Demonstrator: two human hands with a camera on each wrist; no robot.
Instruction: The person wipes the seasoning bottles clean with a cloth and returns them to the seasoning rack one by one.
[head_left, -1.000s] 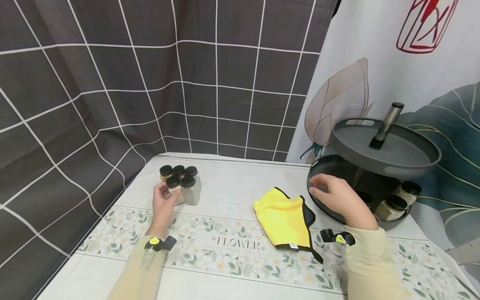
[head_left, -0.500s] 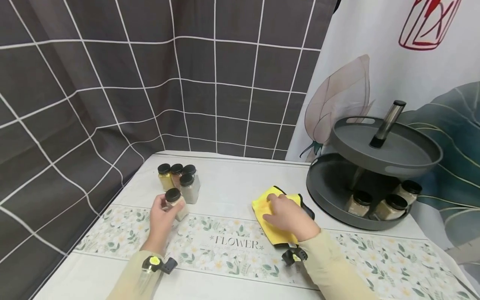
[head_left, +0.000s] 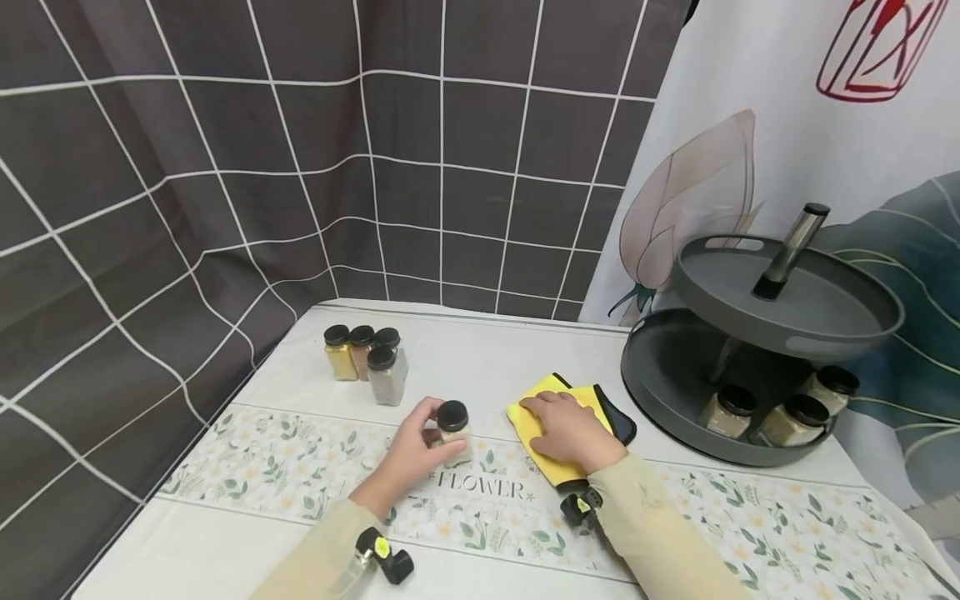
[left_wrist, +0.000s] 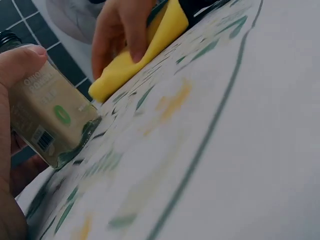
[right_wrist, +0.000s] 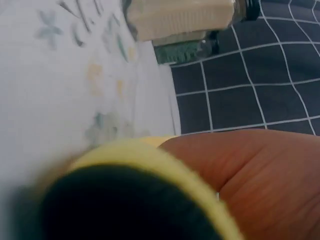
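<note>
My left hand [head_left: 405, 458] grips a small square spice jar [head_left: 453, 435] with a black lid, above the floral band of the tablecloth. In the left wrist view, the thumb lies across the spice jar [left_wrist: 50, 107], whose label reads as onion powder; it stands tilted there. To the right, my right hand [head_left: 573, 429] holds a yellow cloth [head_left: 531, 429] with black trim down on the table, fingers bent over it. Close to the right wrist camera, a fold of the yellow cloth [right_wrist: 135, 150] hides the fingertips.
Several black-lidded spice jars [head_left: 386, 383] stand grouped at the back left. A grey two-tier tray [head_left: 660, 408] with a metal post stands at the right, with 3 jars on its lower tier. A dark grid-patterned curtain [head_left: 480, 200] hangs behind the table.
My left hand has taken a spice jar from the group and carried it right, toward the middle. My right hand has moved left from the tray onto the yellow cloth.
</note>
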